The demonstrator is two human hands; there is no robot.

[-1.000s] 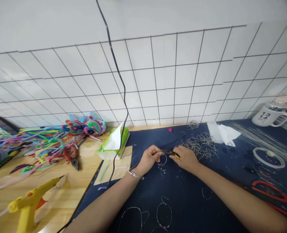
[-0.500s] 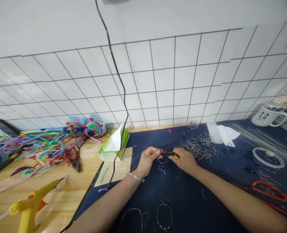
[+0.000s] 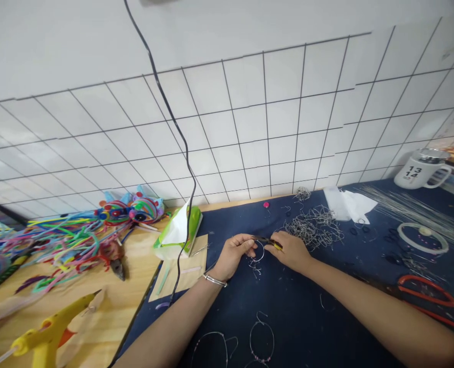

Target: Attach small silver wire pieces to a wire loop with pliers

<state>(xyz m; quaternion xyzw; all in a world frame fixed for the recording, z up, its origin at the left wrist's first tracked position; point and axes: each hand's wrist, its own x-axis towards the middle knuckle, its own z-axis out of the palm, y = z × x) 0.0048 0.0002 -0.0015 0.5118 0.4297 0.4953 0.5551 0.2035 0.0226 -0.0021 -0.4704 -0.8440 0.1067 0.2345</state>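
Over the dark blue cloth (image 3: pixel 288 306), my left hand (image 3: pixel 232 255) pinches a thin wire ring (image 3: pixel 263 254) between thumb and fingers. My right hand (image 3: pixel 293 250) is wrapped round pliers (image 3: pixel 276 245) with yellow-and-black handles. Their dark jaws reach to the top of the ring, close to my left fingertips; whether they grip the wire is too small to tell. Just below the ring lie a few short wire bits (image 3: pixel 255 268). A tangled pile of bent wire pieces (image 3: pixel 315 227) is beyond my right hand. Nearer me lies a wire loop with pink beads (image 3: pixel 261 342).
On the left are a yellow glue gun (image 3: pixel 54 327), red-handled pliers (image 3: pixel 114 255), colourful fuzzy stems (image 3: pixel 58 245) and a tissue pack (image 3: pixel 179 232). A black cable (image 3: pixel 187 158) hangs down there. Red-handled scissors (image 3: pixel 426 291), a clear ring-shaped coil (image 3: pixel 403 240) and a white mug (image 3: pixel 421 171) are right.
The camera view has shifted slightly. Both hands keep nearly the same place over the cloth, and the wire ring now shows more clearly between them, with the pliers still at its top.
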